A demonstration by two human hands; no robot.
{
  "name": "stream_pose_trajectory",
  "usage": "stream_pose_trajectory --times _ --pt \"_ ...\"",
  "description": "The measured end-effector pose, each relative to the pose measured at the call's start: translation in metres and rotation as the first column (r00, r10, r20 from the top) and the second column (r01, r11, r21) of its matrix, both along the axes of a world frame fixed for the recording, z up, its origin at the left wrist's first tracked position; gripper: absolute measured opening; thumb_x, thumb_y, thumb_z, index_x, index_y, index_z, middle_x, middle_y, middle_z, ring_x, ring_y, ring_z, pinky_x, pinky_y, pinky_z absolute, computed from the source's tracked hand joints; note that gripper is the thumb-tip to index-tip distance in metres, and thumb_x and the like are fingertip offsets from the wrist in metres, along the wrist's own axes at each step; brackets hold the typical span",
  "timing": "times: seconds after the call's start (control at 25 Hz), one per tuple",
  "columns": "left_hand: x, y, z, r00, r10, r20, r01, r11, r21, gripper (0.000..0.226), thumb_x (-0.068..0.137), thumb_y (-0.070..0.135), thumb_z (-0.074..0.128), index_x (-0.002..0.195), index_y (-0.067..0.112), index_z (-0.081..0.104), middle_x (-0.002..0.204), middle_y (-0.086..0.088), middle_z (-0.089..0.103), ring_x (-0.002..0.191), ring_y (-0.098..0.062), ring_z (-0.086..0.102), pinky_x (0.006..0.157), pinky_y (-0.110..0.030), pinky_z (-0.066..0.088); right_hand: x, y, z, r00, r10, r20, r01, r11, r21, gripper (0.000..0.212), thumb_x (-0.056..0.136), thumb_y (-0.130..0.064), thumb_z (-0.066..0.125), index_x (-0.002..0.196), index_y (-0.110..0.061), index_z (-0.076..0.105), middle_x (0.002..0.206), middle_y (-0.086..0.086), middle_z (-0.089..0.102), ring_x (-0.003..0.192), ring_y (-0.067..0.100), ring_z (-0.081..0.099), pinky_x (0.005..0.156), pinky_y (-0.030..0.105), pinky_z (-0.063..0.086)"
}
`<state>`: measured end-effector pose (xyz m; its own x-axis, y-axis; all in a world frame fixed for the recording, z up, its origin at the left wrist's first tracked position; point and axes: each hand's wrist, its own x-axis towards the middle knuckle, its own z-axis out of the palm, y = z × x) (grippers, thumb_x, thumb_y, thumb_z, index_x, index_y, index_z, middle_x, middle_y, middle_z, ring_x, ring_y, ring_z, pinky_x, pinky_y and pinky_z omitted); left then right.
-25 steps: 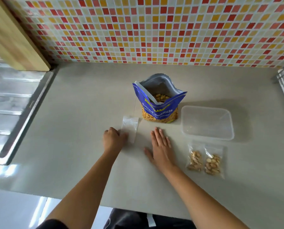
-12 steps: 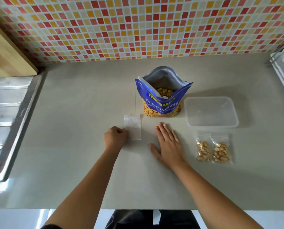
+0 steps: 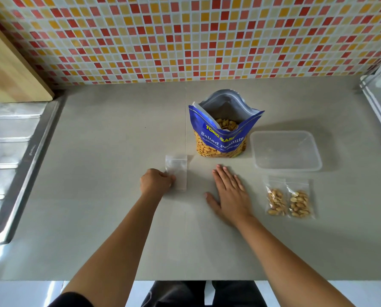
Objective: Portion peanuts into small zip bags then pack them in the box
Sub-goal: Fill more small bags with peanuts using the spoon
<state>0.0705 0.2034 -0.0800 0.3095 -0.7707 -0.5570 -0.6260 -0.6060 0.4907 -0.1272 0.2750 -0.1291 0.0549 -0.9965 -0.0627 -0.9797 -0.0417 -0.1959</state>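
now left hand (image 3: 155, 181) pinches the zip bag (image 3: 178, 169), right hand (image 3: 229, 194) lies flat.

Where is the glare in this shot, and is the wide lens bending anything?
Head view: glare whitens the steel drainboard at the left edge; the mosaic tile wall bows and its grid leans outward at the sides, a wide-angle effect; the peanut bag throws a soft shadow rightward behind the clear plastic box; the empty zip bag is faint against the grey counter, yet nothing is motion-blurred.
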Motion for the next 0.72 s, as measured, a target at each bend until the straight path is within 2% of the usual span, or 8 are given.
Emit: stream_pose_trajectory --times 0.08,0.32,0.4,0.52,0.72 --pt "0.006 0.001 0.002 0.999 0.027 -0.039 -0.027 1.0 -0.013 0.02 0.077 0.022 0.065 0.063 0.009 0.061 0.06 -0.004 0.054 0.066 -0.025 0.051 0.059 -0.028 0.04 -0.001 -0.002 0.0 1.0 0.006 0.013 -0.006 1.0 -0.011 0.07 0.085 -0.052 0.034 0.139 -0.009 0.042 0.148 0.007 0.039 0.137 0.021 0.036 0.11 0.032 0.015" --pt "0.006 0.005 0.012 0.992 0.07 -0.103 -0.081 0.991 -0.105 0.005 0.076 0.012 0.061 0.075 0.007 0.06 0.068 -0.003 0.054 0.058 -0.018 0.044 0.047 -0.021 0.031 0.0 -0.001 0.001 1.0 0.012 0.027 -0.012 1.0 -0.014 0.07 0.086 -0.053 0.034 0.141 -0.01 0.038 0.151 0.006 0.035 0.14 0.019 0.03 0.112 0.03 0.009" --pt "0.004 0.007 0.014 0.981 0.127 -0.146 -0.144 0.983 -0.114 0.014 0.074 0.01 0.064 0.086 0.01 0.057 0.072 -0.003 0.056 0.057 -0.014 0.046 0.046 -0.022 0.032 -0.001 -0.001 0.001 0.999 0.016 0.034 -0.015 1.0 -0.019 0.07 0.087 -0.053 0.033 0.142 -0.011 0.037 0.152 0.005 0.033 0.141 0.019 0.027 0.112 0.028 0.007" --pt "0.005 0.009 0.012 0.966 0.171 -0.194 -0.193 0.976 -0.098 0.03 0.072 0.012 0.072 0.095 0.014 0.053 0.075 -0.004 0.059 0.063 -0.019 0.053 0.048 -0.023 0.035 -0.001 0.0 0.001 0.999 0.024 0.048 -0.021 0.999 -0.044 0.071 0.087 -0.054 0.03 0.143 -0.011 0.035 0.153 0.004 0.029 0.142 0.017 0.023 0.113 0.027 0.004" --pt "0.008 0.014 0.005 0.988 0.118 -0.098 -0.131 0.982 -0.134 0.011 0.075 0.021 0.072 0.08 0.014 0.064 0.075 -0.006 0.065 0.068 -0.025 0.06 0.055 -0.023 0.041 -0.002 0.001 0.0 0.998 0.023 0.065 -0.019 0.998 -0.057 0.071 0.087 -0.056 0.029 0.144 -0.013 0.033 0.154 0.003 0.027 0.143 0.015 0.019 0.114 0.029 0.006"
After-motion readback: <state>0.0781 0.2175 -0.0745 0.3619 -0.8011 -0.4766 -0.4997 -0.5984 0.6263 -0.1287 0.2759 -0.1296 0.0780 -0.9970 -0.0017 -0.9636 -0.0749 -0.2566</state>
